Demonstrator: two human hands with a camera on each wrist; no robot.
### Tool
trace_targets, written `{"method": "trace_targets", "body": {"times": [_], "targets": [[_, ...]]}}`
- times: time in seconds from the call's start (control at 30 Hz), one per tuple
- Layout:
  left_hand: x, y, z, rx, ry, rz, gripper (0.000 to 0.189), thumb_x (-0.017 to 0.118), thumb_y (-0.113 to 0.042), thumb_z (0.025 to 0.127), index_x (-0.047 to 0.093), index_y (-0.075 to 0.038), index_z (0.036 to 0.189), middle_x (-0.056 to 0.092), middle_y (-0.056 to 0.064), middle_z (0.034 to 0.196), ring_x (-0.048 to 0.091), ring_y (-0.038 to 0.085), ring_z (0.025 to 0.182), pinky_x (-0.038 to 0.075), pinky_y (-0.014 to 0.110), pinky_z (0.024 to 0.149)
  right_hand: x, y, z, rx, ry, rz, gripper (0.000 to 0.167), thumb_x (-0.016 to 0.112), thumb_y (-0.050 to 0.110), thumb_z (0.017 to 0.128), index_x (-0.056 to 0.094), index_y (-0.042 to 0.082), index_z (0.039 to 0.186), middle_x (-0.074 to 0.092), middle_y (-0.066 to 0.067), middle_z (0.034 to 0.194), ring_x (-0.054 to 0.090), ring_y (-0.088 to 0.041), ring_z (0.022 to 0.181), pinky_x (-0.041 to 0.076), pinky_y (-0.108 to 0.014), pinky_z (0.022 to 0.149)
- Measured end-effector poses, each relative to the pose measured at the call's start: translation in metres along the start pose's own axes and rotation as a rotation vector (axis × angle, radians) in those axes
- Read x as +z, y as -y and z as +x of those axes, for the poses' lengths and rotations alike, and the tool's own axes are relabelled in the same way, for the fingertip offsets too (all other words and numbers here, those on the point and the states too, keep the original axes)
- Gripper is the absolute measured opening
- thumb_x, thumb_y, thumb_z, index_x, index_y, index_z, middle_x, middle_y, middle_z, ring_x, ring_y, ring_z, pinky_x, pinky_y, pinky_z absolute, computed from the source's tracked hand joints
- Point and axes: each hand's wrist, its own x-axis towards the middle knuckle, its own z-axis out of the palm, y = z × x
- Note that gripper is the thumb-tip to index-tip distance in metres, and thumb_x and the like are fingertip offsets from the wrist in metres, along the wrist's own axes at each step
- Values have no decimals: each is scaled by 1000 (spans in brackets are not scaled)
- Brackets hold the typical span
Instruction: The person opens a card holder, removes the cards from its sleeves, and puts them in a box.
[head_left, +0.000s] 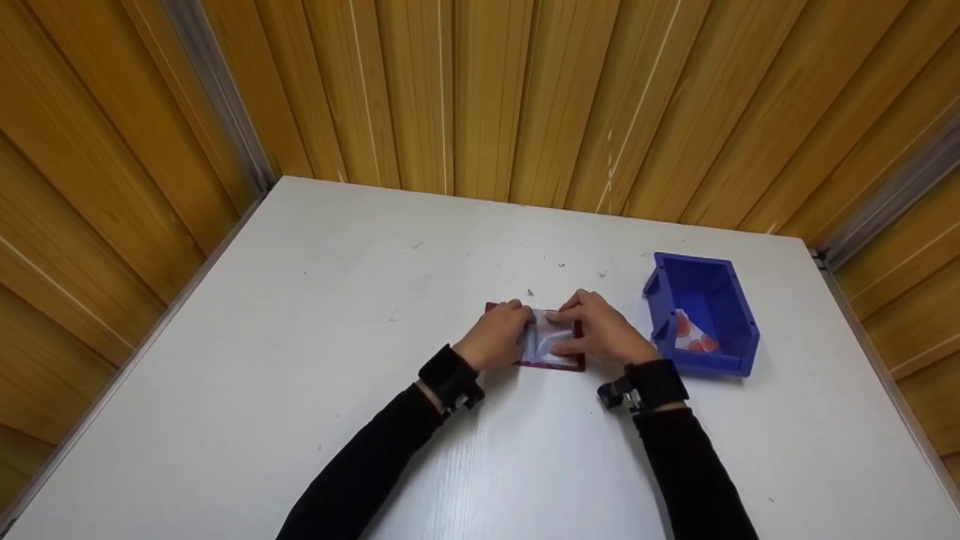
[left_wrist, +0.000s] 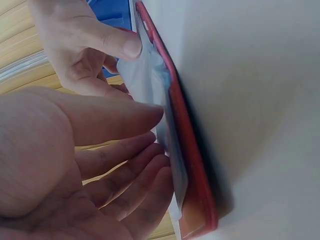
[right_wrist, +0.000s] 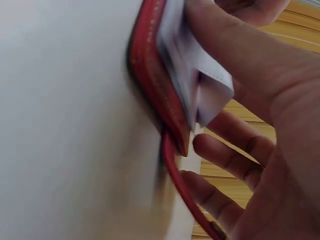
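A red wallet (head_left: 551, 367) with stitched edges lies spread on the white table, its clear plastic card sleeves (head_left: 541, 341) facing up. My left hand (head_left: 495, 337) is at the wallet's left half; in the left wrist view its thumb and loosely bent fingertips (left_wrist: 162, 167) touch the sleeves. My right hand (head_left: 604, 330) pinches a lifted sleeve between thumb and forefinger at the right half, its other fingers spread apart. A narrow red strap (right_wrist: 182, 187) with a snap sticks out beside the right fingers. What the sleeves contain is hard to make out.
To the right of the right hand stands a blue plastic bin (head_left: 739, 300). Inside it lies a white piece with orange-red round prints (head_left: 694, 336). Wood-patterned panels (head_left: 487, 97) rise behind the white table (head_left: 315, 285). Small dark marks dot the tabletop.
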Motion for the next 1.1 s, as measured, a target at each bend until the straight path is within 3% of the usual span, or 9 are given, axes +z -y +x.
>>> {"method": "trace_targets", "body": {"times": [0.2,0.43,0.5,0.6,0.67,0.73,0.87,1.03,1.1], "targets": [[-1,0,0,-1,3,6,30,78,-3,84,67,3,111,65,16,105,64,30,99,55,41,90,5,-2,6,37,-76,58,55,90,27,82,72,16,133,49,-6,119,55,-21,98,46,-31,82],[-3,1,4,-57,12,-62,35,72,0,87,63,4,120,65,17,112,64,29,103,55,42,92,4,1,7,43,-100,126,89,87,29,85,41,15,159,59,-7,98,55,-17,81,44,-27,70],[-2,2,6,-84,-41,-95,35,65,3,91,61,4,126,64,18,117,64,30,107,55,43,95,3,4,6,38,-57,169,93,82,36,89,30,21,164,63,-6,100,56,-17,84,46,-30,75],[-4,1,10,-102,-164,-132,35,59,4,96,58,2,131,63,18,123,64,31,114,55,42,97,4,8,6,20,54,284,91,71,42,98,14,30,167,68,-10,124,65,-24,108,52,-43,94],[-4,0,12,-97,-235,-134,35,59,3,97,58,1,132,62,17,125,63,31,117,56,41,98,5,11,5,21,129,359,85,62,44,103,7,34,167,62,-14,142,64,-29,123,49,-52,106],[-4,0,12,-92,-265,-130,36,63,2,95,59,0,131,63,16,124,62,30,118,55,41,98,6,12,5,38,183,417,75,52,46,107,7,36,167,56,-16,150,60,-33,130,43,-55,112],[-1,0,11,-90,-273,-108,33,64,3,94,62,-1,127,64,15,122,62,30,117,55,40,99,5,13,4,69,204,427,62,41,48,110,16,37,166,49,-15,154,57,-30,124,39,-54,112],[-1,0,10,-94,-264,-108,19,58,-1,100,66,-3,117,68,12,115,62,29,110,54,39,96,4,11,3,3,224,386,62,51,30,110,24,25,166,54,-15,153,52,-31,139,41,-54,116],[-1,1,10,-89,-249,-96,16,63,-4,99,67,-4,115,69,11,113,62,28,108,54,38,95,4,10,3,-35,218,328,66,58,22,107,28,20,165,62,-14,145,58,-30,132,47,-49,110]]}}
